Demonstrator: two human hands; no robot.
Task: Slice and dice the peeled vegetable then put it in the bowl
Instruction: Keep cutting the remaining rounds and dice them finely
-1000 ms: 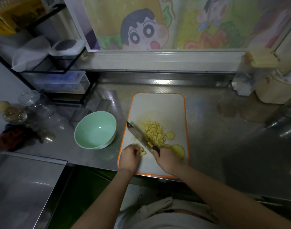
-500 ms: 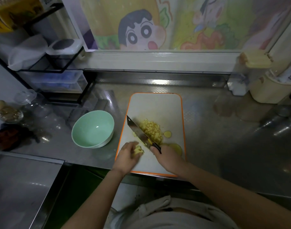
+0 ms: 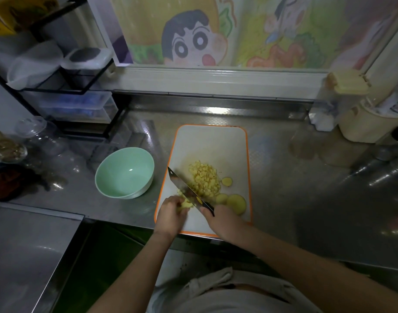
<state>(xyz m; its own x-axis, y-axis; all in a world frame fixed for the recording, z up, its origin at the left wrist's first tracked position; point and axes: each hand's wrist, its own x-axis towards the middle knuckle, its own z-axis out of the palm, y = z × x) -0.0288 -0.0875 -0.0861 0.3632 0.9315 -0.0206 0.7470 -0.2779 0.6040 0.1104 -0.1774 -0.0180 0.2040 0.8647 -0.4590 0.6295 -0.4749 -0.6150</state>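
Note:
A white cutting board with an orange rim (image 3: 212, 143) lies on the steel counter. On it sits a pile of yellow diced vegetable (image 3: 204, 180), with round slices (image 3: 236, 201) to its right. My right hand (image 3: 222, 219) grips the black handle of a knife (image 3: 182, 186), whose blade angles up and left over the board. My left hand (image 3: 171, 214) holds a small bunch of yellow vegetable strips (image 3: 186, 203) against the near side of the blade. A mint green bowl (image 3: 125, 172) stands empty left of the board.
A black wire rack with plastic containers (image 3: 76, 105) stands at the back left. Glass jars (image 3: 9, 150) sit at the far left. A cream bucket and a lidded jug (image 3: 349, 98) stand at the back right. A steel surface (image 3: 24, 256) lies lower left.
The knife keeps chopping the small bunch held by my left hand, and the blade has shifted slightly along it. The view has drifted a little; the bowl and the pile stay in place.

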